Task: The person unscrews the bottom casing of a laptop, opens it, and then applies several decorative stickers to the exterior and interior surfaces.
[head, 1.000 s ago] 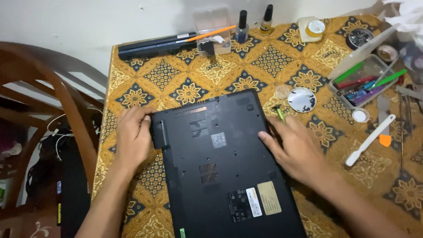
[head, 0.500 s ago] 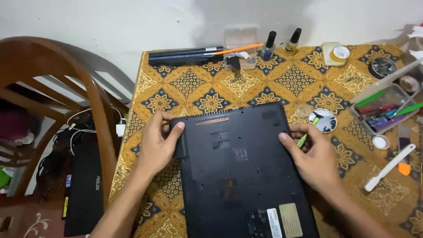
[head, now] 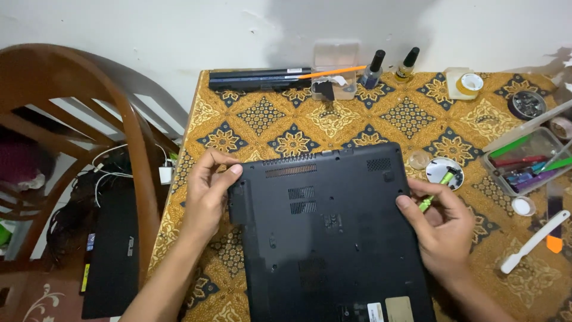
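Laptop (head: pixel 333 238) lies underside up on the bench (head: pixel 268 119). Your left hand (head: pixel 208 191) grips its left edge, fingers curled. Your right hand (head: pixel 441 223) pinches a green tool (head: pixel 430 201) against its right edge.

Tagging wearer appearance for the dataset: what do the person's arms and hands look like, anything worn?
Both forearms are bare up to the frame edge: no sleeves in view. The left hand and right hand wear no gloves, and no rings, watch or wristband show. Fingernails look short and unpainted.
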